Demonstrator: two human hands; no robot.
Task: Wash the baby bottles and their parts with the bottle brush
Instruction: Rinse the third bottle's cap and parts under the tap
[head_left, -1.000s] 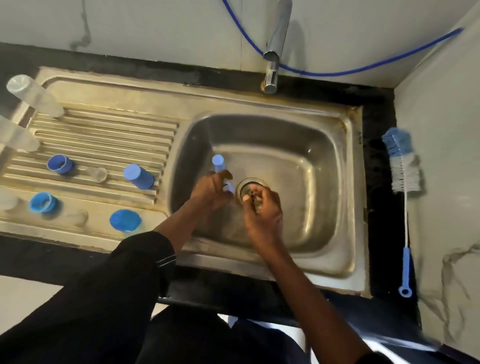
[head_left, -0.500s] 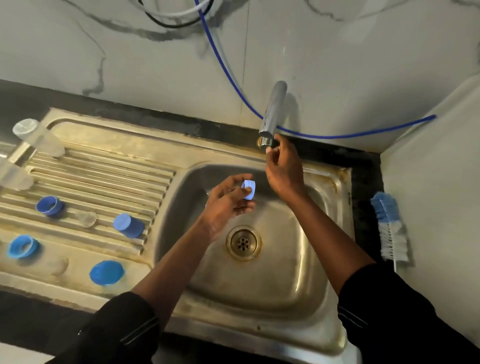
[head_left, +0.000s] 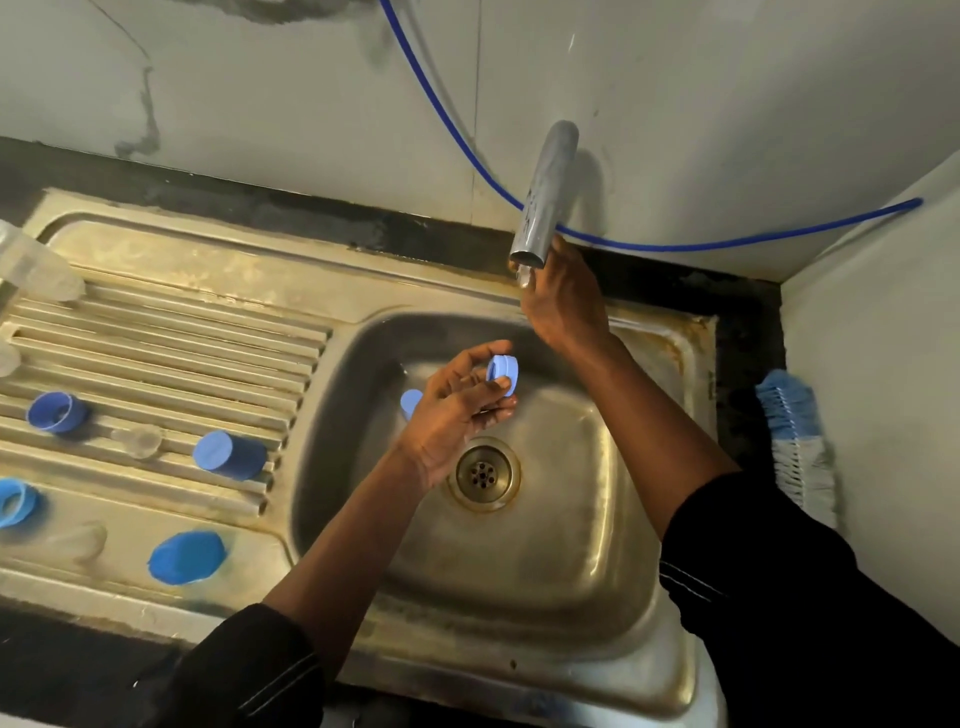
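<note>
The sink basin (head_left: 597, 545) has its drain (head_left: 483, 474) near the middle. Just above the drain, the left hand (head_left: 457, 410) pinches a blue ring (head_left: 502, 373) between thumb and fingertips. A second blue piece (head_left: 410, 402) shows at that hand's 9 o'clock; I cannot tell whether it is held. At the basin's 12 o'clock the right hand (head_left: 563, 299) curls its fingers round the tip of the tap (head_left: 545, 197). On the draining board (head_left: 171, 332), at the basin's 9 o'clock, lie a clear bottle (head_left: 36, 265), a blue cap (head_left: 228, 455), a blue lid (head_left: 186, 557) and a clear teat (head_left: 137, 440). The bottle brush (head_left: 795, 436) lies at 3 o'clock, beside the wall, touched by neither hand.
</note>
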